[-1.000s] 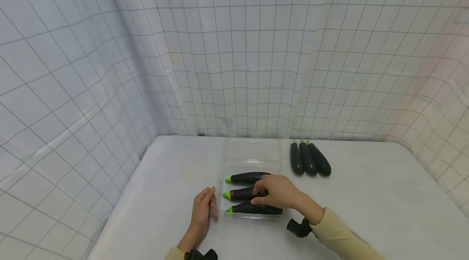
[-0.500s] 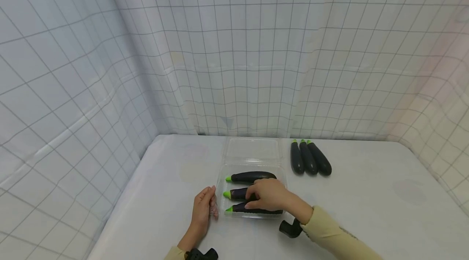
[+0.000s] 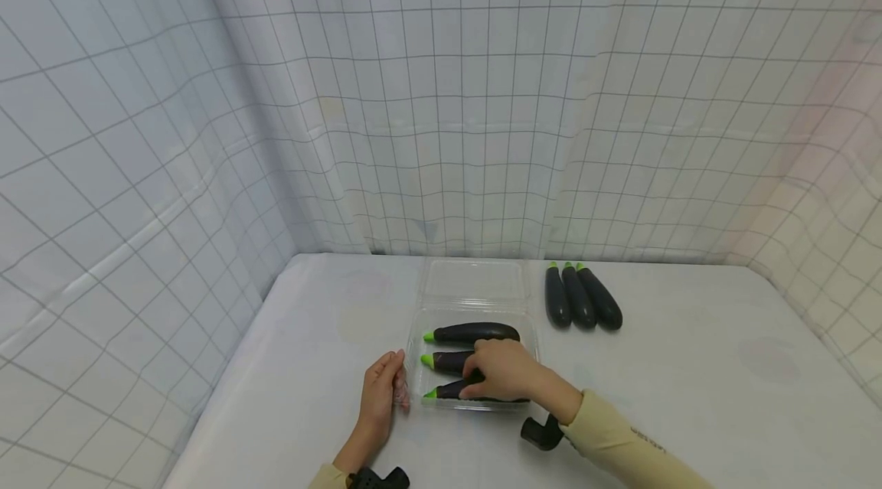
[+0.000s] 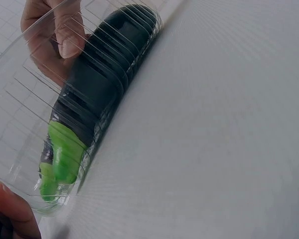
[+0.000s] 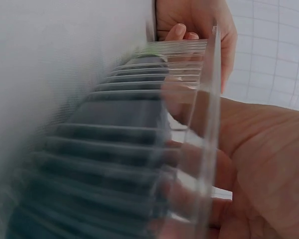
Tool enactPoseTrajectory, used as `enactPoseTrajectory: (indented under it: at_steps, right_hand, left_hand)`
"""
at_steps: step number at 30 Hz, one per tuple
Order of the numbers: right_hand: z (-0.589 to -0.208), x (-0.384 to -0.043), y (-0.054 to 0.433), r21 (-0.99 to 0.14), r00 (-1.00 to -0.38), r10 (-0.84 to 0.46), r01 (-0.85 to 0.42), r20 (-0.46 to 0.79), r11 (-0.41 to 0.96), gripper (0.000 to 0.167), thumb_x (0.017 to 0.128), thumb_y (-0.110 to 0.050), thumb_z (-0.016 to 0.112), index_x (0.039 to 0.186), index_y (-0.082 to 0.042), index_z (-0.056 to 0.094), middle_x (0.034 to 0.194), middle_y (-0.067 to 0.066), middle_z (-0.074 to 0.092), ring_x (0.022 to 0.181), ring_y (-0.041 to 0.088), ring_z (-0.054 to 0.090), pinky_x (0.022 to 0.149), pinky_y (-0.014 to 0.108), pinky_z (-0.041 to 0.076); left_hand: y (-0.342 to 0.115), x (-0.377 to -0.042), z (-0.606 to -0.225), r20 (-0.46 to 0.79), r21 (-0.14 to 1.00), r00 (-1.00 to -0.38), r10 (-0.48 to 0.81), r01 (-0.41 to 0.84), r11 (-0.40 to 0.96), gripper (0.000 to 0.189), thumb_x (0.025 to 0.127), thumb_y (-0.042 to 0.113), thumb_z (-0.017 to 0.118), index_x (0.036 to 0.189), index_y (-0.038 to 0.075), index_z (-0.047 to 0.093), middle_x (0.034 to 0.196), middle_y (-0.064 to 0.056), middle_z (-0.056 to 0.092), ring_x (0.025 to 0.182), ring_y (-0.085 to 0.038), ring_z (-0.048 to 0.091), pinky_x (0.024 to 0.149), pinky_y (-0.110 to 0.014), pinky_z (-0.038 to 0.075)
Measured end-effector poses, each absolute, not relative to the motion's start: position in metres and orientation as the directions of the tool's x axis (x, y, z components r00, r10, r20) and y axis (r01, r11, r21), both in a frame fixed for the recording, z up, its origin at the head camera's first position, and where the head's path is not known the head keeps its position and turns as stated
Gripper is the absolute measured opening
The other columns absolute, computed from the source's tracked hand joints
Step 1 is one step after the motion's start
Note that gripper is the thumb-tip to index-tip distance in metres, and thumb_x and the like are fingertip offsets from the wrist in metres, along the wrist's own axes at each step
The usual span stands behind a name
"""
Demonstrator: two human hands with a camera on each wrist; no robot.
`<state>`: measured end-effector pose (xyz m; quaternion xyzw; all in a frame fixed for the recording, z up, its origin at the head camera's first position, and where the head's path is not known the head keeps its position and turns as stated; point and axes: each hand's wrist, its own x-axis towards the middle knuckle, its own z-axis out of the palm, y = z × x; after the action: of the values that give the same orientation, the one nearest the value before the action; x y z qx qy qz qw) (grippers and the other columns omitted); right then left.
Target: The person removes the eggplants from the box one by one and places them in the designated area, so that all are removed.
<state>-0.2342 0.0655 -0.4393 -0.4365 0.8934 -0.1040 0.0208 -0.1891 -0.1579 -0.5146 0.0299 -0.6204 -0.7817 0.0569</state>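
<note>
A clear plastic clamshell container [image 3: 416, 336] lies open in the middle of the table, with three eggplants in a row across it. My left hand [image 3: 377, 397] holds its left edge; in the left wrist view the thumb [image 4: 15, 209] sits at the rim. My right hand [image 3: 504, 370] reaches in from the right, fingers curled down between the middle eggplant [image 3: 451, 363] and the near eggplant [image 3: 448, 390], thumb over the near one. It covers much of both. The far eggplant [image 3: 475, 332] lies untouched behind. Bright green stem ends point left.
Hinged at the back, the container's lid [image 3: 475, 280] lies flat, tilted away. Three more eggplants [image 3: 580, 298] lie side by side on the table to the right of it. A white grid-patterned curtain [image 3: 455, 129] hangs behind the table's far edge.
My right hand has moved left and slightly nearer, from the middle eggplant towards the near one. The middle eggplant's stem end has shifted a little away from me. My left hand has stayed put.
</note>
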Motion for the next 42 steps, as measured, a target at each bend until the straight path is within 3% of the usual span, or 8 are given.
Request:
enactPoseTrajectory:
  at_steps: [4,10,12,18,22,34,37,42]
  right_hand:
    - [-0.442,-0.234,0.065,-0.17,-0.623,-0.78,-0.777,0.064,0.606,0.031,0.08,-0.048,0.072,0.091,-0.02,0.074,0.073,-0.01,0.046,0.059,0.005,0.041,0.051,0.022,0.035]
    - [-0.445,-0.233,0.065,-0.145,-0.627,-0.775,-0.776,0.076,0.613,0.03,0.079,-0.048,0.073,0.089,-0.02,0.074,0.071,-0.01,0.045,0.058,0.005,0.039,0.051,0.022,0.033]
    - [-0.446,-0.233,0.065,-0.144,-0.627,-0.775,-0.777,0.079,0.613,0.03,0.079,-0.048,0.073,0.088,-0.02,0.073,0.071,-0.01,0.045,0.058,0.004,0.039,0.052,0.022,0.033]
    - [-0.446,-0.232,0.066,-0.166,-0.629,-0.773,-0.773,0.081,0.612,0.03,0.079,-0.048,0.073,0.089,-0.02,0.072,0.073,-0.01,0.046,0.059,0.004,0.038,0.053,0.022,0.032]
    - [-0.447,-0.232,0.068,-0.189,-0.63,-0.771,-0.771,0.09,0.608,0.031,0.08,-0.048,0.072,0.09,-0.019,0.071,0.073,-0.009,0.046,0.059,0.005,0.037,0.053,0.022,0.032]
    - [-0.452,-0.235,0.072,-0.256,-0.635,-0.761,-0.764,0.135,0.592,0.032,0.083,-0.046,0.07,0.095,-0.017,0.07,0.077,-0.009,0.043,0.058,0.005,0.036,0.05,0.02,0.032]
    - [-0.452,-0.234,0.074,-0.28,-0.632,-0.761,-0.764,0.147,0.581,0.032,0.084,-0.044,0.07,0.097,-0.016,0.069,0.08,-0.008,0.044,0.059,0.004,0.036,0.051,0.02,0.033]
    - [-0.452,-0.234,0.075,-0.32,-0.63,-0.76,-0.761,0.158,0.564,0.032,0.085,-0.044,0.069,0.099,-0.015,0.068,0.082,-0.008,0.047,0.063,0.005,0.039,0.053,0.021,0.036]
  left_hand:
    - [-0.158,-0.189,-0.514,0.032,0.974,-0.993,-0.118,0.058,-0.221,0.043,0.101,0.027,0.048,0.068,0.003,0.034,0.053,0.002,0.036,0.04,-0.009,0.037,0.038,-0.021,0.037]
    - [-0.157,-0.19,-0.514,0.025,0.973,-0.993,-0.114,0.051,-0.226,0.052,0.101,0.027,0.048,0.076,-0.013,0.028,0.054,0.001,0.036,0.04,-0.009,0.037,0.039,-0.021,0.037]
    - [-0.157,-0.19,-0.514,0.022,0.973,-0.993,-0.116,0.048,-0.226,0.052,0.101,0.028,0.048,0.077,-0.013,0.028,0.055,0.001,0.036,0.041,-0.009,0.037,0.039,-0.021,0.037]
    - [-0.157,-0.189,-0.515,0.022,0.977,-0.992,-0.122,0.047,-0.206,0.042,0.101,0.029,0.048,0.069,0.004,0.035,0.055,0.002,0.036,0.041,-0.008,0.037,0.039,-0.021,0.037]
    - [-0.157,-0.189,-0.516,0.024,0.977,-0.992,-0.12,0.048,-0.206,0.04,0.101,0.029,0.048,0.069,0.008,0.036,0.055,0.003,0.036,0.041,-0.008,0.037,0.039,-0.02,0.037]
    - [-0.157,-0.187,-0.513,0.003,0.975,-0.994,-0.112,0.028,-0.219,0.053,0.102,0.026,0.045,0.083,-0.019,0.025,0.055,0.002,0.037,0.041,-0.009,0.037,0.039,-0.021,0.037]
    - [-0.157,-0.187,-0.512,0.003,0.975,-0.994,-0.11,0.028,-0.22,0.051,0.103,0.026,0.044,0.079,-0.016,0.027,0.055,0.002,0.036,0.04,-0.009,0.037,0.039,-0.021,0.038]
    - [-0.157,-0.189,-0.513,0.011,0.977,-0.992,-0.125,0.037,-0.208,0.043,0.102,0.027,0.047,0.069,0.001,0.034,0.055,0.002,0.037,0.04,-0.009,0.038,0.039,-0.021,0.038]
